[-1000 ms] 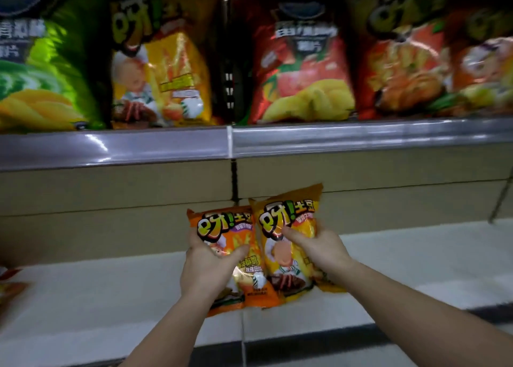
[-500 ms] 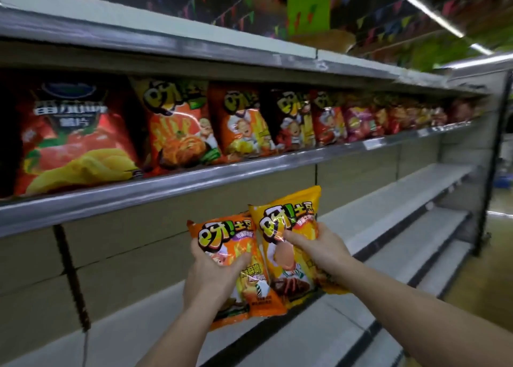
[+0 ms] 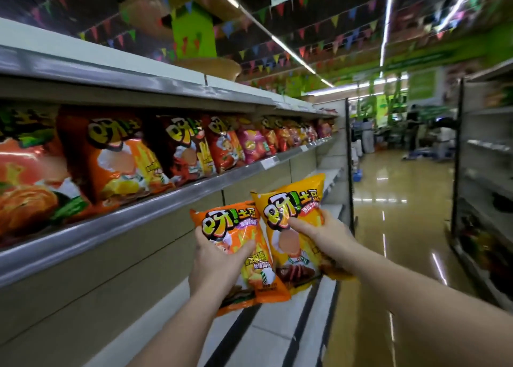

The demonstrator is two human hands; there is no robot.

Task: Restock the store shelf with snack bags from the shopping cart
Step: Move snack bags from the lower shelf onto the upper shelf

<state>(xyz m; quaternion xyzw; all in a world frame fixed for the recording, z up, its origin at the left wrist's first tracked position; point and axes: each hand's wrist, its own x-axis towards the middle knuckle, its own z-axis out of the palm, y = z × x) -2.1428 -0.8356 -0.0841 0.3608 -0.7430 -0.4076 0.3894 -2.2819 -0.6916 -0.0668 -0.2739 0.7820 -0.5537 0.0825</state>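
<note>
While the left hand (image 3: 215, 258) gripped an orange snack bag (image 3: 244, 255) and the right hand (image 3: 319, 233) pinched a yellow one (image 3: 294, 228) below the stocked shelf (image 3: 144, 211), each probably wanted slotting upright among matching packs (image 3: 116, 158), whose bold Chinese lettering I couldn't make out.

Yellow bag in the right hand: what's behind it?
Behind the yellow bag show the lower shelf boards and the shelving's end post. The right hand grips it; the fingers behind the bag are covered. Its left edge overlaps the orange bag.
</note>
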